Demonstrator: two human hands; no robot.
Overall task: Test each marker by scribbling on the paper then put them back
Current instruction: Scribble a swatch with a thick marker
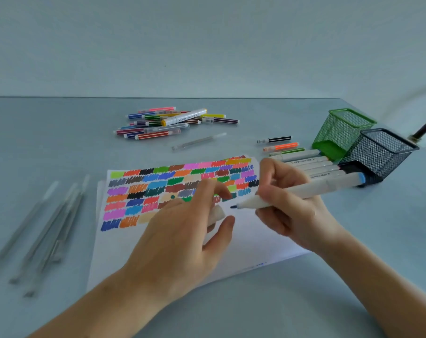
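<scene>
My right hand (287, 203) grips a thick white marker (329, 186) with a blue end cap, its uncapped blue tip pointing left just above the paper (246, 240). In my left hand (182, 230) sits the marker's white cap (216, 213), held between thumb and fingers over the sheet. Rows of coloured scribble patches cover the paper's upper half. A pile of thin striped markers (175, 123), with one thick yellow-capped marker on top, lies at the back of the table.
A green mesh cup (341, 132) and a black mesh cup (380, 154) stand at the right. Thick white markers (309, 164) and thin markers (280, 146) lie beside them. Several grey pens (43, 230) lie at the left; one more pen (197, 141) lies behind the paper.
</scene>
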